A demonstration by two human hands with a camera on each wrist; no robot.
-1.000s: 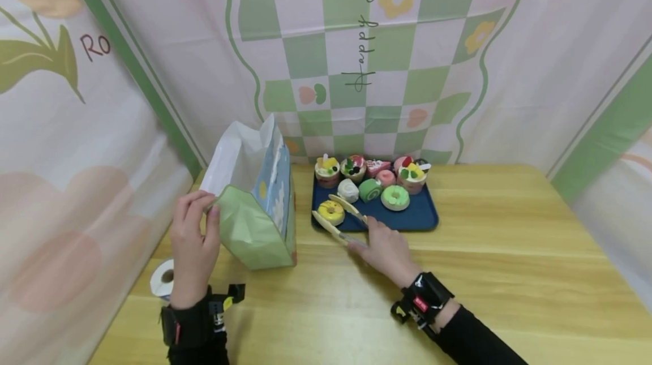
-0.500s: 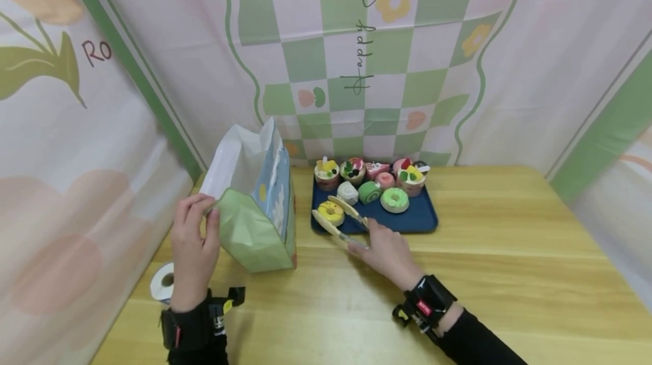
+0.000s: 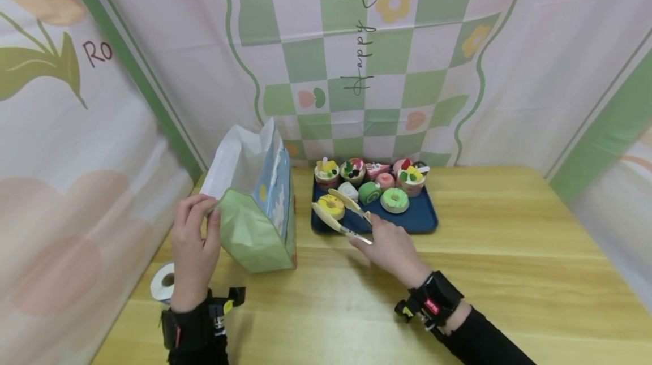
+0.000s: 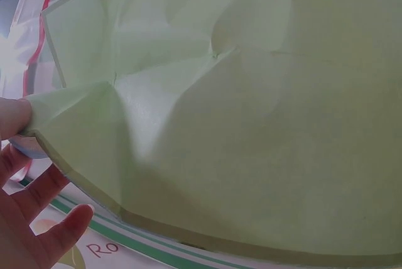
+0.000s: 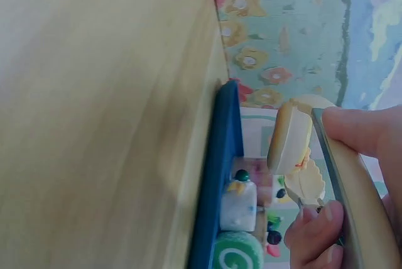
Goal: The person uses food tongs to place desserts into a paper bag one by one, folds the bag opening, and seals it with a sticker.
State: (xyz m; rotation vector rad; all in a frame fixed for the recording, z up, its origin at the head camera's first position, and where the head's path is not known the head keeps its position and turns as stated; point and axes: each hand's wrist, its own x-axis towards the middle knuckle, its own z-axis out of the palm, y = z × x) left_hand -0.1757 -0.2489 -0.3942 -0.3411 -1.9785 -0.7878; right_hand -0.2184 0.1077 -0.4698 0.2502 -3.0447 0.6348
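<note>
My left hand (image 3: 196,240) pinches the near top edge of a paper bag (image 3: 254,235), green on its side and blue on its front, standing with its mouth open. In the left wrist view the bag's green side (image 4: 251,156) fills most of the picture. My right hand (image 3: 392,246) grips a pair of tongs (image 3: 330,219) with cream tips. Between those tips is a yellow toy donut (image 3: 331,204) at the tray's left end. From the right wrist, the donut (image 5: 290,138) shows tilted on edge, raised off the blue tray (image 5: 217,175).
On the dark blue tray (image 3: 407,220) sit several toy sweets, among them a green donut (image 3: 394,200), a green roll (image 3: 369,190), a white roll (image 3: 348,191) and dessert cups (image 3: 326,174). A white paper roll (image 3: 162,282) lies beside my left wrist. A printed curtain hangs behind the table.
The tongs have narrowed around the yellow donut, which has risen slightly from the tray. My right hand has shifted a little to the right. The left hand and bag hold still.
</note>
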